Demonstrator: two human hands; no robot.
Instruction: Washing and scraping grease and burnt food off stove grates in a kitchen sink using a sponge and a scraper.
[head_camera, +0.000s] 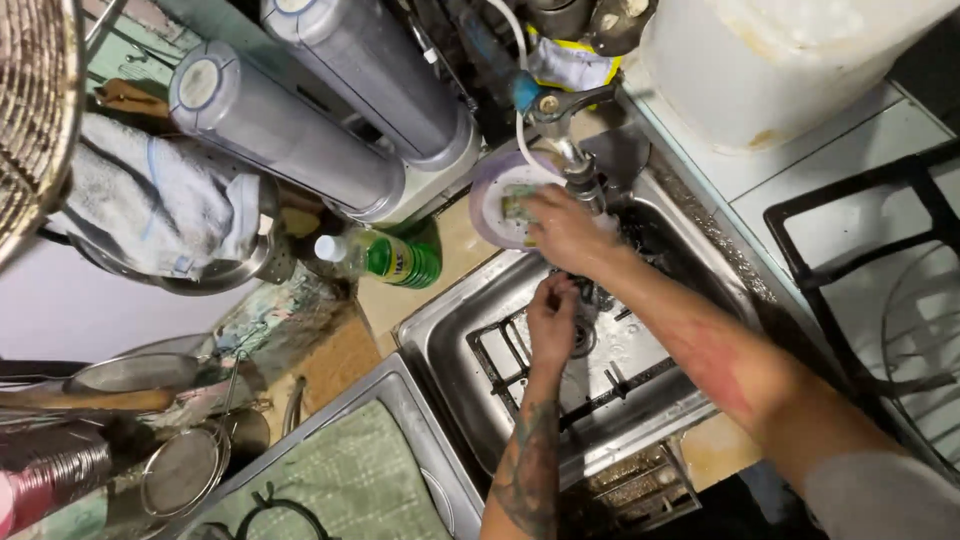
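Your right hand (562, 232) rests on a green sponge (516, 205) lying on a round lilac plate (490, 195), fingers curled over the sponge and gripping it. The plate sits on the tabletop (455, 255) at the far-left corner of the steel sink (640, 350), just beside the tap (572, 150). The plate is pale purple with a raised rim; the sponge shows only as a small green patch with lighter marks, the rest covered by your fingers.

Your left hand (552, 322) is down inside the sink, over a dark wire grate (510, 352) on the basin floor. Its fingers are bent inward around something small and grey; what it is cannot be made out, and you cannot tell whether the hand is clenched on it.

The near edge of the sink is cut off by your forearms. The tattooed left forearm rises straight from the bottom of the view; the right forearm crosses diagonally from the lower right. A green bottle (390, 258) lies on the tabletop left of the sink.
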